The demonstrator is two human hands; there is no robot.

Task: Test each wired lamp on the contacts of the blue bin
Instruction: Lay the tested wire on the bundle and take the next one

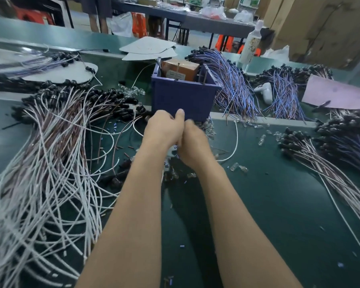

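Testing: left hand [164, 127] is pressed against right hand [193, 140]; grip cannot be told.
Wire ends are best steadied before blue bin [183, 96] just beyond is touched.

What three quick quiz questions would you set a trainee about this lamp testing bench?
1. True or false: the blue bin stands beyond the left hand and right hand.
2. What sits inside the bin? A: a brown box. B: a cup. C: a shoe.
3. Fill in: the white bottle stands on the person's ___ side of the bin.
Key: 1 true; 2 A; 3 right.
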